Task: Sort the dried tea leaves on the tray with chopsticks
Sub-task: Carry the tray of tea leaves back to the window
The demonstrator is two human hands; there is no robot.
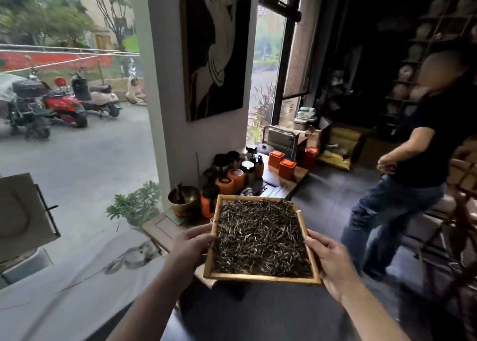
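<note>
The person is holding the tray level in mid-air above the counter, left hand and right hand each gripping a side rim, likely keeping the tea leaves from spilling. No chopsticks are showing.

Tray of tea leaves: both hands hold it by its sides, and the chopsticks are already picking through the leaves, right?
Not quite. The head view shows the left hand and right hand holding the tray of tea leaves by its sides, but no chopsticks are working the leaves.
</note>
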